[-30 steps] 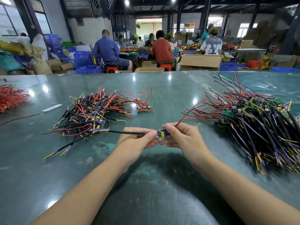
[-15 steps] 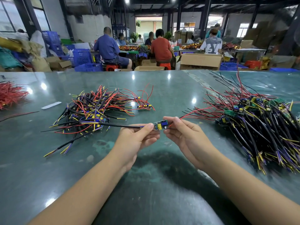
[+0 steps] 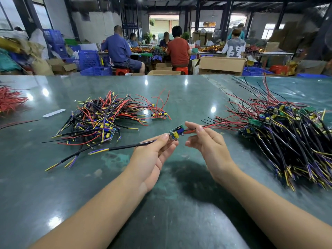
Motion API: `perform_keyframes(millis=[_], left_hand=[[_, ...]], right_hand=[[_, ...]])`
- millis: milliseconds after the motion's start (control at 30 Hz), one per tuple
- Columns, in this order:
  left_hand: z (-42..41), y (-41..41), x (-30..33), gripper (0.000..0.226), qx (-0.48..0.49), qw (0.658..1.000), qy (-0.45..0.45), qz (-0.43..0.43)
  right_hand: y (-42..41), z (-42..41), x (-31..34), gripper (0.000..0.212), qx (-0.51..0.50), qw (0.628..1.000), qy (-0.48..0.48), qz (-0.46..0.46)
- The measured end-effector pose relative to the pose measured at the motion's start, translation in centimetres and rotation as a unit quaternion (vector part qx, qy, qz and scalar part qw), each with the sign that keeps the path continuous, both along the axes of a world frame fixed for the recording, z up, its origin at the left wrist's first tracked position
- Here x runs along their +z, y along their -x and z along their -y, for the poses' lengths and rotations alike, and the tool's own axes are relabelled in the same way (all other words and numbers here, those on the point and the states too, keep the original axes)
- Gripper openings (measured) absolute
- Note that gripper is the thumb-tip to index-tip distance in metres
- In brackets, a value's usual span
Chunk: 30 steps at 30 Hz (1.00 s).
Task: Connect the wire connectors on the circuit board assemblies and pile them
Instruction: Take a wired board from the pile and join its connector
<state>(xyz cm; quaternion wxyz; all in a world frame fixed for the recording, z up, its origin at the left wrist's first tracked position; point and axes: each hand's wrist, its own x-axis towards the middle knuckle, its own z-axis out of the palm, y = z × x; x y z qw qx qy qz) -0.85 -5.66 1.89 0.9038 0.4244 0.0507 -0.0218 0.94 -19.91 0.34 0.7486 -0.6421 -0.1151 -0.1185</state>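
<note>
A small circuit board (image 3: 176,132) with a yellow capacitor hangs above the green table between my hands. My left hand (image 3: 154,155) pinches its left end, where a black cable (image 3: 125,147) with yellow and purple ends trails off to the left. My right hand (image 3: 206,142) pinches the board's red wires (image 3: 221,124) between thumb and forefinger, close to the board's right end. A pile of wired boards (image 3: 100,119) lies to the left. A larger pile (image 3: 291,133) lies at the right.
A small cluster of boards with red wires (image 3: 159,113) lies behind my hands. Loose red wires (image 3: 9,99) sit at the far left, beside a white strip (image 3: 53,113). Beyond the table's (image 3: 179,194) far edge, people sit among cardboard boxes and blue crates.
Both hands have lifted the board a little and turned palm-up, and they have drawn slightly apart. The board has tilted, and its yellow capacitor now faces me.
</note>
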Motion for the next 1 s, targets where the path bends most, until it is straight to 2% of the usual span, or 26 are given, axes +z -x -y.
perform_keyframes(millis=[67, 133, 200, 267, 333, 433, 533, 667, 767, 867, 1000], left_hand=[[-0.3, -0.1, 0.2, 0.014, 0.005, 1.0, 0.017, -0.012], [-0.6, -0.2, 0.3, 0.014, 0.011, 0.999, 0.027, -0.02], [-0.7, -0.3, 0.3, 0.014, 0.009, 1.0, 0.02, -0.019], [-0.5, -0.2, 0.1, 0.014, -0.001, 1.0, 0.007, -0.013], [-0.2, -0.2, 0.0, 0.013, -0.004, 1.0, -0.004, -0.005], [-0.2, -0.6, -0.1, 0.012, 0.027, 0.999, -0.023, -0.005], [-0.8, -1.1, -0.3, 0.012, 0.061, 0.997, -0.039, -0.008], [-0.6, -0.9, -0.5, 0.011, 0.059, 0.997, -0.044, -0.003], [-0.6, -0.9, -0.6, 0.01, 0.075, 0.996, -0.039, 0.002], [-0.9, -1.0, -0.4, 0.011, 0.075, 0.996, -0.041, 0.016], [-0.4, -0.5, -0.6, 0.013, 0.02, 0.993, -0.101, 0.054]], right_hand=[[0.3, 0.0, 0.1, 0.029, -0.025, 0.994, 0.099, 0.045], [0.3, 0.1, 0.1, 0.036, -0.053, 0.972, 0.206, 0.101], [0.1, 0.3, -0.1, 0.038, -0.073, 0.961, 0.238, 0.122], [-0.1, 0.2, 0.0, 0.033, -0.066, 0.981, 0.161, 0.08], [-0.1, 0.1, 0.3, 0.032, -0.037, 0.999, 0.026, 0.019], [-0.7, 0.7, 0.7, 0.036, -0.068, 0.991, -0.114, -0.03], [-1.4, 1.4, 0.9, 0.033, -0.13, 0.973, -0.178, -0.072], [-1.7, 1.5, 0.7, 0.031, -0.159, 0.962, -0.2, -0.097], [-1.4, 1.4, 0.9, 0.031, -0.145, 0.965, -0.193, -0.1], [-1.1, 1.2, 1.1, 0.028, -0.062, 0.977, -0.173, -0.104], [-0.6, 0.2, 0.5, 0.032, 0.053, 0.991, -0.08, -0.093]])
